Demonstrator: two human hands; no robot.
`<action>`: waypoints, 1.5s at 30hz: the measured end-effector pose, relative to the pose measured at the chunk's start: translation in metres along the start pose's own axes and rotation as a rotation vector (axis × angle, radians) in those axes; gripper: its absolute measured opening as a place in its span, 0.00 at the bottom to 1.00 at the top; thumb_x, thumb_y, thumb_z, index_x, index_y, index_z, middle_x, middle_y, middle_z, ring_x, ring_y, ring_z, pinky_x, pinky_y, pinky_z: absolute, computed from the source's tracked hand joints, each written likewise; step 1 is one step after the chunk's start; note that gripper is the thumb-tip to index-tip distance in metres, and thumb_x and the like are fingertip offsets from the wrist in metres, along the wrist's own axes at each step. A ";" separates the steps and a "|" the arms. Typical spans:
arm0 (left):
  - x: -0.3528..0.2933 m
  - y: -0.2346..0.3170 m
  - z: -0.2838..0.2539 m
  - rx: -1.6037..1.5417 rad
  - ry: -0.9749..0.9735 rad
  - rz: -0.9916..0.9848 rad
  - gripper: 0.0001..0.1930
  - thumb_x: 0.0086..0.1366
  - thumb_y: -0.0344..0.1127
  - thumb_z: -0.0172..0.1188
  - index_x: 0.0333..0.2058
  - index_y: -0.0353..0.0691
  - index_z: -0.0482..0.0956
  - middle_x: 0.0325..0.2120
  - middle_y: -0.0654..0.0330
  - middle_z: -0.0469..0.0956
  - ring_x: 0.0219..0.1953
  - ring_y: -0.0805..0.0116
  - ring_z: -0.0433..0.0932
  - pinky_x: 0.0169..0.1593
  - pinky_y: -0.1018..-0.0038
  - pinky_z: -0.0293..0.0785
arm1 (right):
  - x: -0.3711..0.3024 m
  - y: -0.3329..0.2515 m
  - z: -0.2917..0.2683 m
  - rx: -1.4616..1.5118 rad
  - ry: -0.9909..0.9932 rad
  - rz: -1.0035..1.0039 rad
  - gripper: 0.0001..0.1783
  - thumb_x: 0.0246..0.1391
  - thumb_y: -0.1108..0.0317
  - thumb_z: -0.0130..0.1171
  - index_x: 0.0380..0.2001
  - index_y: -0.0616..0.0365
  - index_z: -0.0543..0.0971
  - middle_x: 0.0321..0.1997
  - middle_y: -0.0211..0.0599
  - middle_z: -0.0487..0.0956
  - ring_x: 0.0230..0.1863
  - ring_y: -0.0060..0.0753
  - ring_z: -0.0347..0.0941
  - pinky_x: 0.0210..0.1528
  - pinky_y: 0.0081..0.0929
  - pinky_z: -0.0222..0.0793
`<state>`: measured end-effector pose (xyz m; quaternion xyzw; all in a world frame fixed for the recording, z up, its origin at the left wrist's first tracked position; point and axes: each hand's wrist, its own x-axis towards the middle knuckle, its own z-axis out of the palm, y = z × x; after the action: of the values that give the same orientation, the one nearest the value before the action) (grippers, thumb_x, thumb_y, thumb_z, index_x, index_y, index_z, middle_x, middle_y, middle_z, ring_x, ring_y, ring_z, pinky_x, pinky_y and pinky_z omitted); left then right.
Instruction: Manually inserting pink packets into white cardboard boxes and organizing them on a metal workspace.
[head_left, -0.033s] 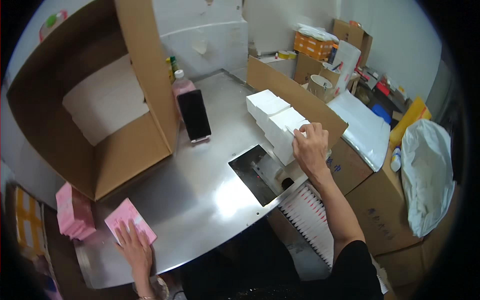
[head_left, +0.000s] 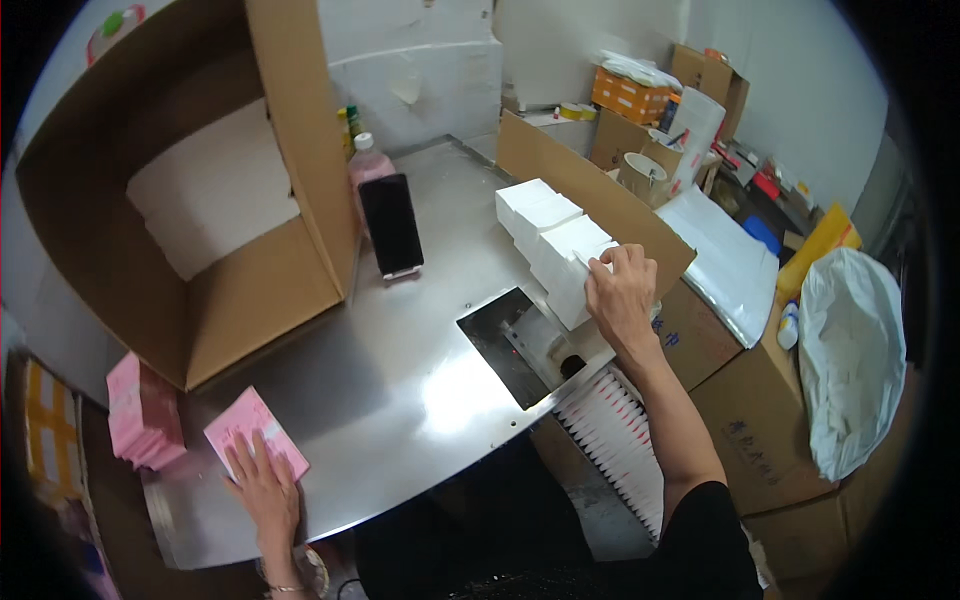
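Observation:
My left hand lies flat, fingers spread, on a pink printed packet at the table's near left. Beside that packet is a stack of similar pink packets. On the right, my right hand has its fingers bent and closed at the near end of a row of folded white paper stacks. Thumb and forefinger pinch the paper's top edge; the other fingers partly hide that end. Just left of the row, a rectangular opening in the metal table shows a mechanism inside.
A large open cardboard box stands at the left. Near it are an upright phone and a pink bottle. Cartons and a white plastic bag crowd the right. Red-marked white pieces line up below the table edge.
The whole view has shifted slightly. Both hands keep their places on the pink packet and the white paper.

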<state>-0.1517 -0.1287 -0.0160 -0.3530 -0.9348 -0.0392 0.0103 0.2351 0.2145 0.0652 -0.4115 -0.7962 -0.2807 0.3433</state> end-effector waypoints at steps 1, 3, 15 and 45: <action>-0.004 0.000 -0.002 -0.038 0.019 0.028 0.31 0.73 0.47 0.49 0.72 0.50 0.55 0.74 0.53 0.46 0.75 0.46 0.42 0.69 0.36 0.40 | -0.001 0.004 -0.002 -0.034 -0.073 0.014 0.09 0.46 0.70 0.64 0.33 0.56 0.85 0.35 0.37 0.77 0.45 0.39 0.71 0.44 0.39 0.62; 0.001 -0.003 -0.008 -0.169 0.050 0.033 0.35 0.71 0.42 0.52 0.73 0.49 0.50 0.74 0.51 0.46 0.75 0.45 0.42 0.71 0.39 0.40 | 0.001 0.002 0.001 -0.072 -0.136 0.031 0.09 0.46 0.71 0.64 0.34 0.54 0.86 0.35 0.36 0.77 0.45 0.39 0.71 0.44 0.39 0.63; 0.018 -0.041 -0.006 -0.465 0.231 0.251 0.05 0.63 0.29 0.59 0.37 0.37 0.74 0.34 0.55 0.73 0.42 0.52 0.69 0.55 0.58 0.61 | -0.002 -0.004 0.006 0.065 -0.192 0.103 0.09 0.54 0.64 0.63 0.34 0.58 0.85 0.32 0.39 0.76 0.39 0.41 0.71 0.44 0.40 0.65; -0.028 0.173 -0.008 -0.328 0.386 0.667 0.32 0.49 0.48 0.68 0.54 0.46 0.76 0.66 0.44 0.61 0.64 0.39 0.62 0.57 0.50 0.59 | -0.059 -0.202 -0.015 0.806 -0.407 -0.403 0.12 0.45 0.71 0.57 0.35 0.62 0.79 0.32 0.43 0.77 0.41 0.48 0.77 0.63 0.70 0.54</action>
<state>-0.0170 -0.0183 0.0019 -0.6194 -0.7316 -0.2473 0.1412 0.0937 0.0747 -0.0046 -0.1304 -0.9560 0.0749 0.2518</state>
